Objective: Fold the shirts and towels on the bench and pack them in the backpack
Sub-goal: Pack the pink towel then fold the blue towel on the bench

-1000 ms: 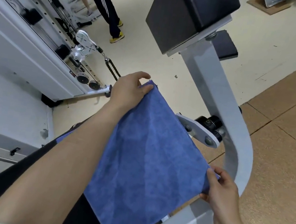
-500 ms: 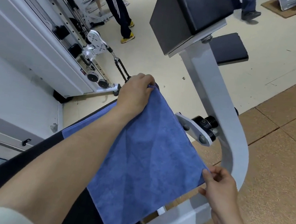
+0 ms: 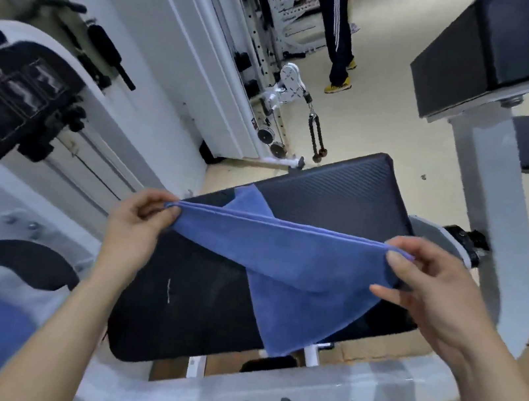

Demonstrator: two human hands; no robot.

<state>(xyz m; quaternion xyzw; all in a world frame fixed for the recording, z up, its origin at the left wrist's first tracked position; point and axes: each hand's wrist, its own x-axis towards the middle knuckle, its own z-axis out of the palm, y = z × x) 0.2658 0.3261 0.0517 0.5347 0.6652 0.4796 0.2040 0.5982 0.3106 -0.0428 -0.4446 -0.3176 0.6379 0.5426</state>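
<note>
Now: left hand [image 3: 136,225] and right hand [image 3: 429,289] each pinch a top corner of the blue towel [image 3: 296,274], held taut over the table [image 3: 344,192]; apparently folded double.

Both hands pinch a blue towel [image 3: 298,264] taut above the black bench [image 3: 344,192]. The left hand [image 3: 138,222] holds its left end. The right hand [image 3: 426,288] holds its right end.

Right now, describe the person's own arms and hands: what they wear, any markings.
Both arms are bare: no sleeve shows on the left forearm or the right forearm within the frame. The left hand and right hand wear no gloves; no watch, band or ring is visible. The right thumbnail looks short and unpainted.
</note>
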